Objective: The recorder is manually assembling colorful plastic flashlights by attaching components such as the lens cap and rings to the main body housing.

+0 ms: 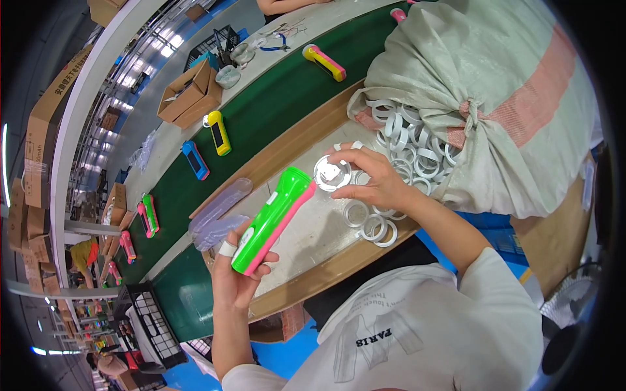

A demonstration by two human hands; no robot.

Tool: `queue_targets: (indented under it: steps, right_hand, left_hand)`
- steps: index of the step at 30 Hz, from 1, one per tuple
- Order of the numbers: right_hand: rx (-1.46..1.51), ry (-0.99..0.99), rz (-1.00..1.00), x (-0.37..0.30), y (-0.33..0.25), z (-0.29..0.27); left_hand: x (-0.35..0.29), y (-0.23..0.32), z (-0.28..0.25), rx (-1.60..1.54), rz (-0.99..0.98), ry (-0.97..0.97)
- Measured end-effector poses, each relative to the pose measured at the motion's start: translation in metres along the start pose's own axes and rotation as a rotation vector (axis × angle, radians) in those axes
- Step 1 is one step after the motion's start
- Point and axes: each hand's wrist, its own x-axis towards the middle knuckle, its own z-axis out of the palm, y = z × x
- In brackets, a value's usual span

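My left hand [236,287] is closed round the body of a green and pink flashlight [270,225], which tilts up to the right with its wide head toward my right hand. White tape is wrapped on a finger of each hand. Between the thumb and fingers of my right hand [379,178] is a round white-rimmed clear lens cap [331,173], right beside the flashlight's head; whether they touch I cannot tell. Several loose white rings [375,228] lie on the worktop just below my right hand, and a pile of similar rings [417,146] lies behind it.
A large tied woven sack [486,98] stands at the right, against the ring pile. Beyond a cardboard edge runs a green conveyor belt [251,117] carrying several coloured flashlights, including a yellow one [218,133]. Purple-tinted plastic pieces [222,208] lie left. Across are a cardboard box [190,96] and a person's arm [283,6].
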Motion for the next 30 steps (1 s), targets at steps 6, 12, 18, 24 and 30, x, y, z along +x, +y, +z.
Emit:
queue_targets:
  steps: [6, 12, 18, 24, 30]
  right_hand:
    - [-0.192, -0.123, -0.050, -0.008, -0.010, -0.028]
    - [-0.129, -0.437, -0.064, -0.009, -0.046, -0.046]
    - [-0.183, -0.319, -0.120, -0.038, -0.072, -0.074]
    - [-0.082, -0.222, -0.145, -0.040, -0.077, -0.075]
    - [-0.013, 0.133, -0.636, -0.073, -0.086, -0.039]
  left_hand:
    - [0.002, 0.004, 0.026, 1.097, 0.349, -0.114]
    - [-0.006, 0.010, 0.026, 1.673, 0.874, -0.495]
    - [-0.011, 0.001, 0.057, 1.652, 0.837, -0.744]
    - [-0.008, -0.010, 0.080, 1.751, 1.031, -0.940]
    - [0.030, -0.077, -0.009, 1.022, 0.080, -0.552]
